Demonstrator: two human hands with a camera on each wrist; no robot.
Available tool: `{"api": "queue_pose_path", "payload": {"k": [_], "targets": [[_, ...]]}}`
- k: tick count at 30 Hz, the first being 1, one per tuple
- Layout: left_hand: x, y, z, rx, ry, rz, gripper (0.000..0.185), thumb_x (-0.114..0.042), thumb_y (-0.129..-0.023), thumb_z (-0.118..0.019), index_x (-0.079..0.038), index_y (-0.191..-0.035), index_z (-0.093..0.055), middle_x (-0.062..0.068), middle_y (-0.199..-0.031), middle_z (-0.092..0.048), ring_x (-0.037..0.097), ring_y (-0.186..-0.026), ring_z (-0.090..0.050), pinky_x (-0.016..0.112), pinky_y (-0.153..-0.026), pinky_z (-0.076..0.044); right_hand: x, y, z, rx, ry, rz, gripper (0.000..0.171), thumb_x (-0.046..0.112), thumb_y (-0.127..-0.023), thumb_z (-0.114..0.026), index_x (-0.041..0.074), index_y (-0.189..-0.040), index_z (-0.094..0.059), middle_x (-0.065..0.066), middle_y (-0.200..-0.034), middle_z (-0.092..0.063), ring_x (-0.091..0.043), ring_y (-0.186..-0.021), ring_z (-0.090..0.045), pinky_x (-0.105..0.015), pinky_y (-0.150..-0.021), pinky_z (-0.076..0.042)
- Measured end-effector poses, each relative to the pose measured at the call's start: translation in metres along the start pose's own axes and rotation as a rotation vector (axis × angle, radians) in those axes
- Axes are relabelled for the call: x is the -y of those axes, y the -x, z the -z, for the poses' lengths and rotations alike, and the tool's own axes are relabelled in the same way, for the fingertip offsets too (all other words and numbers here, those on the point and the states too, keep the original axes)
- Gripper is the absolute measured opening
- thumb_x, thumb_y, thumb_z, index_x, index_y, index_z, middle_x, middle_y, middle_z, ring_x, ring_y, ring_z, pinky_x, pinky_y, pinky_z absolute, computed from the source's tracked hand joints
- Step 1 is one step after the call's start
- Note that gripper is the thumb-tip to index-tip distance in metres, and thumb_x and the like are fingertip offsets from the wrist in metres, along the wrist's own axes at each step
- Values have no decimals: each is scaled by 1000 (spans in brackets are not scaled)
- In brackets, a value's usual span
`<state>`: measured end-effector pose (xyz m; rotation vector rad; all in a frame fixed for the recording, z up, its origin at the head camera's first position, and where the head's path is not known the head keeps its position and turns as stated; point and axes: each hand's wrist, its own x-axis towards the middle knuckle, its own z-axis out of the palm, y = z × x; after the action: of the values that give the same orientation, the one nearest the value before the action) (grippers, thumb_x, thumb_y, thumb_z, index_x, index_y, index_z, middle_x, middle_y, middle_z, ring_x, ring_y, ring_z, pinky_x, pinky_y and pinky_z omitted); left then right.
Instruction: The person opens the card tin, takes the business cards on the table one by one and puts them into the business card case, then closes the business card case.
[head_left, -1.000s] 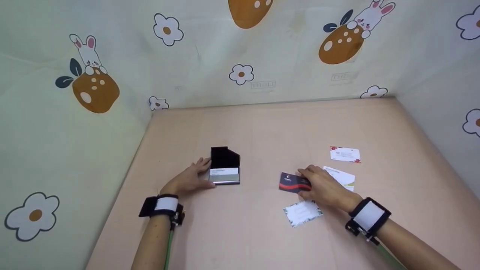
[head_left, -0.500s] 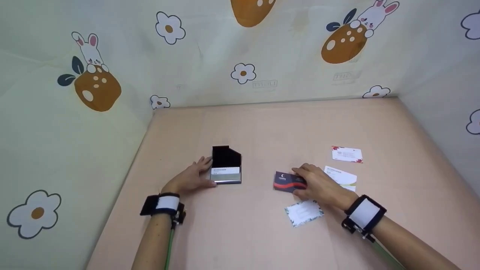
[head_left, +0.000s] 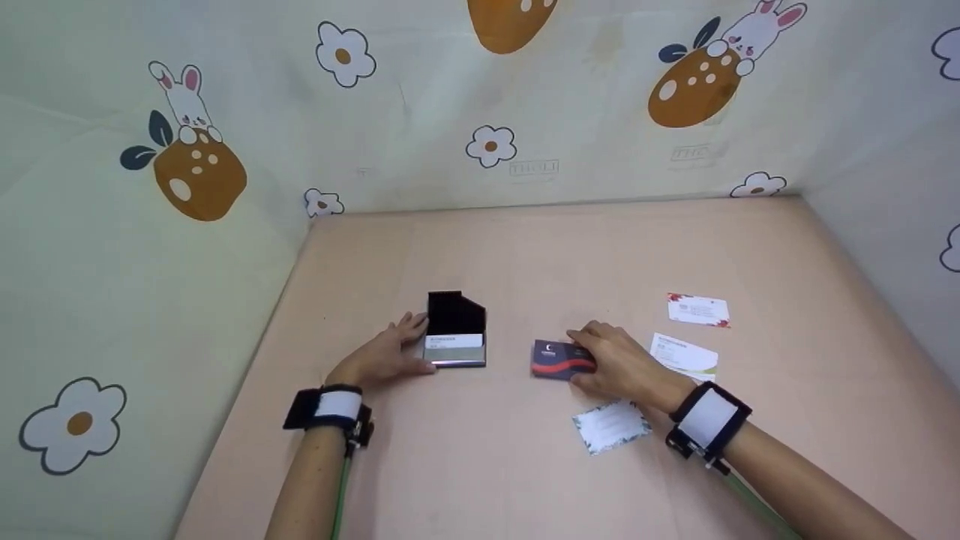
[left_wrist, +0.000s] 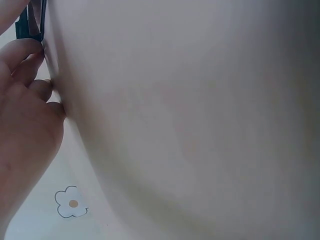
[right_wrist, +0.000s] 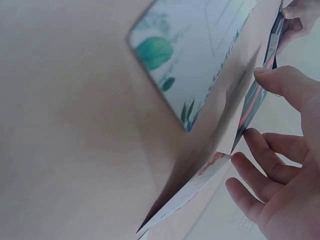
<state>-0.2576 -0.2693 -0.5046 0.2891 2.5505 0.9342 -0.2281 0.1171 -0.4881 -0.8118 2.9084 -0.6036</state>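
Right hand (head_left: 619,365) grip pinches dark card (head_left: 559,360), thumb and fingers (right_wrist: 280,82) on its edges, low over counter (head_left: 525,465) centre. Left hand (head_left: 386,354) grip relaxed, fingers resting against open card case (head_left: 454,331), left of centre. Three pale cards right: leafy card (head_left: 611,426) near, green-cornered card (head_left: 684,355), floral card (head_left: 697,310) farther.

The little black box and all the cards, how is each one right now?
card case: lid open, a white card inside, left hand touching its side
dark card: gripped by right hand
leafy-edged card: lying flat
green-cornered card: lying flat
red-cornered card: lying flat
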Motion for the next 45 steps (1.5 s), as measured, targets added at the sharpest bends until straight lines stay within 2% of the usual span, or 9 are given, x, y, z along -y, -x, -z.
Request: {"api": "queue_pose_path", "payload": {"k": [5,10,17,26,29,35,45], "targets": [[1,-1,1,7,-23,-6,93,-40,-86,-77,-11,-158,-25,7,-170,-9,44,-155,5,59,-126,-5,6,-8,-4,-41,36,61,68,22,-78,-84,-2,-136,-59,-17,-121,-64,-30,-109,-61,-47,-98,-50],[1,-2,-1,9,-15,1,93,-40,-86,-77,-13,-158,-26,7,-170,-9,46,-154,5,61,-125,-6,14,-16,-8,-15,35,74,67,24,-81,-82,-1,-138,-58,-17,-124,-64,-30,-112,-60,-46,-100,-48],[3,-2,-1,10,-13,23,95,-44,-85,-77,-16,-159,-25,5,-171,-7,45,-154,5,64,-124,-4,22,-25,-12,21,14,58,67,26,-83,-80,3,-141,-55,-15,-130,-62,-30,-117,-59,-45,-102,-47],[2,-2,-2,4,1,13,93,-41,-86,-77,-15,-159,-25,2,-170,-9,42,-155,6,61,-125,-2,27,-38,-15,42,-47,17,67,30,-86,-79,5,-143,-54,-13,-132,-61,-28,-117,-59,-43,-102,-47],[1,-1,-1,7,9,9,93,-41,-86,-77,-14,-158,-26,3,-170,-9,43,-155,6,61,-125,-2,27,-38,-15,31,-24,34,66,27,-85,-79,4,-142,-54,-14,-131,-62,-29,-115,-60,-43,-101,-48],[0,-1,2,6,-5,3,93,-39,-86,-77,-12,-159,-25,5,-170,-8,47,-154,6,60,-126,-4,26,-34,-13,-25,90,85,66,25,-83,-81,-1,-139,-56,-15,-126,-63,-29,-111,-64,-46,-98,-45],[4,-2,0,9,5,1,94,-40,-86,-77,-13,-159,-25,5,-171,-8,44,-154,6,59,-126,-3,31,-40,-11,11,59,70,69,26,-84,-81,2,-142,-54,-16,-131,-62,-31,-116,-62,-46,-106,-43]]}}
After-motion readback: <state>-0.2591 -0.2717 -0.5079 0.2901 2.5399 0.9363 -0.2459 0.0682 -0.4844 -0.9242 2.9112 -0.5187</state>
